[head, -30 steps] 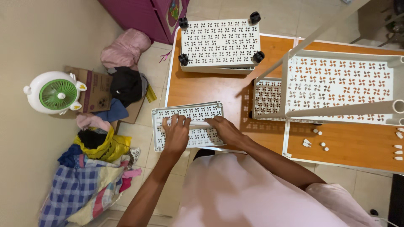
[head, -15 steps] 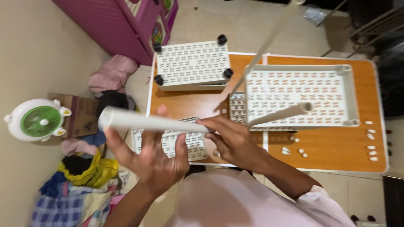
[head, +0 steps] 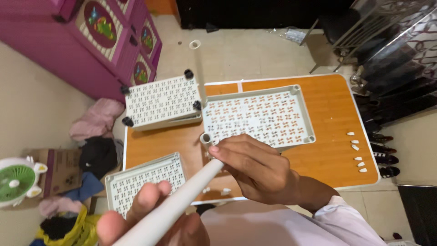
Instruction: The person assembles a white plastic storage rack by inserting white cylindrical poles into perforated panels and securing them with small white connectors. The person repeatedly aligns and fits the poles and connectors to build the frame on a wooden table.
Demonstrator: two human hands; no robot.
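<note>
A pink cabinet (head: 104, 41) with round pictures on its doors stands on the tiled floor (head: 246, 50) at the upper left. Below it, an orange counter (head: 337, 118) with a white edge fills the middle of the view.

On the counter lie three white perforated shelf trays. The largest tray (head: 257, 114) sits open side up near the centre. A second tray with black wheels (head: 163, 101) lies upside down at the counter's far left corner, just beside the first. A third tray (head: 145, 180) rests at the near left edge, partly hidden behind the left hand.

A heap of clothes (head: 88, 136) lies on the floor left of the counter, with a small green and white fan (head: 16, 182) near it at the left border.

A white tube (head: 177, 202) runs from the bottom of the view up toward the middle, its open end above the near edge of the largest tray. The right hand (head: 259, 171) is curled around the tube close to that open end, fingers wrapped over it. The left hand (head: 150, 218), blurred and very near the camera, grips the tube lower down, with fingers closed over it.

A row of small white caps (head: 357, 152) lies at the counter's right edge, well apart from the hands. A few more small white pieces (head: 225, 191) lie at the near edge, just under the right hand.
</note>
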